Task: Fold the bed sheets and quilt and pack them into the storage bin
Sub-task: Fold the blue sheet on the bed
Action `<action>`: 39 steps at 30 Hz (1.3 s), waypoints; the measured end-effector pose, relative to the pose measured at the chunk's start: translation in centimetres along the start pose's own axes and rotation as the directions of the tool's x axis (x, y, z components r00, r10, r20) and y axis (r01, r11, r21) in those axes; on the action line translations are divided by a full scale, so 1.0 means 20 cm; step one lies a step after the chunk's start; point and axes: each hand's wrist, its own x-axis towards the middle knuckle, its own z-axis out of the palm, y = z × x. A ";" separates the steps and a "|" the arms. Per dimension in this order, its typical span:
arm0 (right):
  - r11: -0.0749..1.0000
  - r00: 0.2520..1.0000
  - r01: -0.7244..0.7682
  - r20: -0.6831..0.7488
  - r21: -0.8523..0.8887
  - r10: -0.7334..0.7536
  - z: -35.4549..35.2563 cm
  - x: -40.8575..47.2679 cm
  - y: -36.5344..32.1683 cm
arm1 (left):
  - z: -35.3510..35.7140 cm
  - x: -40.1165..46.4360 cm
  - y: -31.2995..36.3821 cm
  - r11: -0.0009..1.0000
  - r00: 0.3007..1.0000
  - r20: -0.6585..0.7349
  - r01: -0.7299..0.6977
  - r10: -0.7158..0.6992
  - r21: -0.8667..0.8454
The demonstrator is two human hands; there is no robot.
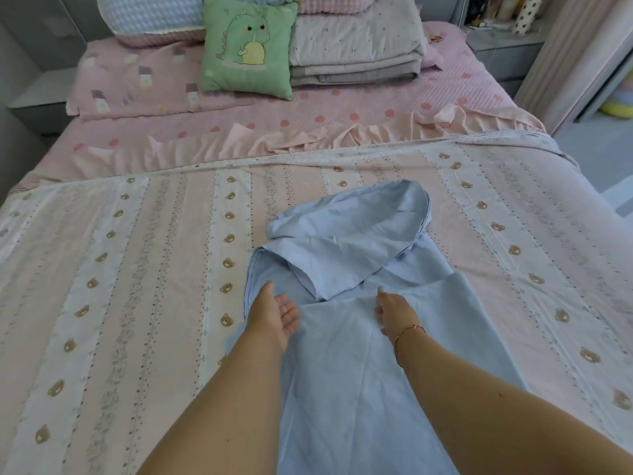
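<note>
A light blue sheet (pixel 346 365) lies in a long strip down the middle of the bed, its far end bunched and folded back on itself. My left hand (pixel 274 311) hovers at the strip's left edge, palm turned inward, fingers straight and holding nothing. My right hand (pixel 394 311), with a thin bracelet at the wrist, is over the strip's middle; its fingers point down toward the cloth and I cannot tell whether they pinch it. Under the blue sheet a bear-print striped sheet (pixel 137 269) is spread flat. A folded grey quilt (pixel 356 53) sits at the headboard. No storage bin is in view.
A green dinosaur cushion (pixel 245 46) leans on pillows at the head of the bed. The pink dotted bed cover (pixel 308 108) shows beyond the striped sheet, with a pink ice-cream-print pillow (pixel 137 84) on the left. Grey nightstands flank the bed; floor lies to the right.
</note>
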 end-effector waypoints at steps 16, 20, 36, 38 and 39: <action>0.982 0.978 -0.060 0.208 0.177 0.022 0.41 0.51 -0.16 | 0.24 0.71 0.38 0.893 0.928 0.105 -0.373 0.358 0.251; 0.961 0.989 -0.068 0.144 0.266 0.030 0.49 0.63 -0.08 | 0.25 0.84 0.44 0.696 0.844 -0.021 -0.428 0.536 0.577; 0.936 0.988 -0.079 0.150 0.344 0.029 0.49 0.67 -0.07 | 0.30 1.13 1.06 0.469 0.760 -0.066 -0.328 0.647 0.820; 0.940 0.989 -0.073 0.143 0.335 0.026 0.49 0.67 -0.08 | 0.32 1.17 1.15 0.540 0.753 -0.096 -0.370 0.651 0.756; 0.943 0.990 -0.070 0.140 0.326 0.025 0.49 0.67 -0.08 | 0.32 1.18 1.14 0.514 0.749 -0.069 -0.381 0.659 0.769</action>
